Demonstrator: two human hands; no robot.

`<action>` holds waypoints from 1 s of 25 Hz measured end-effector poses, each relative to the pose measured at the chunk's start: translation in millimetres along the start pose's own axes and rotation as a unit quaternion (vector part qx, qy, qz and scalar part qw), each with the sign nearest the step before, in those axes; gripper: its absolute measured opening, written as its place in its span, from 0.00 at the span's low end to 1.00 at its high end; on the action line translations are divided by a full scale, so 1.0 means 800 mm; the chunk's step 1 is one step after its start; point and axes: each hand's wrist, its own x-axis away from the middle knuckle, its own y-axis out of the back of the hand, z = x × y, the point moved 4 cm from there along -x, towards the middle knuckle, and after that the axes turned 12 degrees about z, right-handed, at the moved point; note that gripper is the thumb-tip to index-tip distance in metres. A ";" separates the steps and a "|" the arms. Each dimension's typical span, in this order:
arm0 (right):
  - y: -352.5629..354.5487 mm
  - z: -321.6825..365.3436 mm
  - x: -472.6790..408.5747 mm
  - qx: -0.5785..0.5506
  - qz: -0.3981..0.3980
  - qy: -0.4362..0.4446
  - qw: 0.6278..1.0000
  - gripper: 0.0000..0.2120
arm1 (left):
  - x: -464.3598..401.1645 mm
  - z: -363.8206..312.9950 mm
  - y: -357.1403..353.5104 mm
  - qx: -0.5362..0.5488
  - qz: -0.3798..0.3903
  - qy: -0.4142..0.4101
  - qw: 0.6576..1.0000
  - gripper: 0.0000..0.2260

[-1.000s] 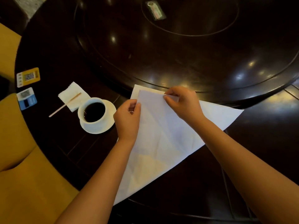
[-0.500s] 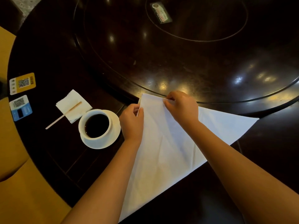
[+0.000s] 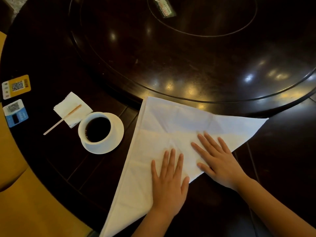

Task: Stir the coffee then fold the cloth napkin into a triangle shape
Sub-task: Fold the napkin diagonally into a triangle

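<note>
We found the napkin (image 3: 171, 127) lying flat on the bench (image 3: 51, 53) as a white triangle, its long folded edge running from the right corner down to the point at the bench's near edge. Its top corner lay against the rim of the turntable (image 3: 188, 65). The two layers appeared to match along the left edge, though we could not check the far corner closely.

Both hands lay palm down on the cloth, fingers spread and gripping nothing. The left hand (image 3: 169, 183) pressed near the middle of the long edge; the right hand (image 3: 217, 158) pressed just beside it, toward the right corner. Neither grip was closed on any part of the cloth.

The cup (image 3: 95, 129) stood on its saucer (image 3: 118, 132) just left of the napkin, apart from it and full of dark coffee. The stirrer (image 3: 63, 118) lay on a small paper tissue (image 3: 71, 106) beside the cup, not in the drink. We judged the stirring to be finished on that evidence, though the coffee itself showed no sign either way.

Two cards (image 3: 16, 98) lay well to the left.

We judged the fold to be made, with only the smoothing of the crease left.
</note>
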 end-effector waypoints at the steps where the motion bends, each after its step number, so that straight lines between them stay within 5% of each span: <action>1: -0.006 -0.001 0.004 -0.007 0.005 -0.019 1.000 0.28 | 0.000 0.002 -0.004 -0.019 0.011 -0.004 1.000 0.31; 14: -0.076 0.097 0.140 -0.126 -0.042 -0.252 0.959 0.29 | 0.055 0.016 -0.012 -0.108 0.083 -0.235 0.962 0.30; 22: -0.102 0.151 0.177 -0.153 -0.047 -0.296 0.942 0.31 | 0.105 0.027 -0.019 -0.095 0.103 -0.274 0.951 0.28; 25: -0.096 0.155 0.174 -0.152 -0.057 -0.303 0.939 0.31 | 0.106 0.015 -0.012 -0.045 0.080 -0.216 0.972 0.26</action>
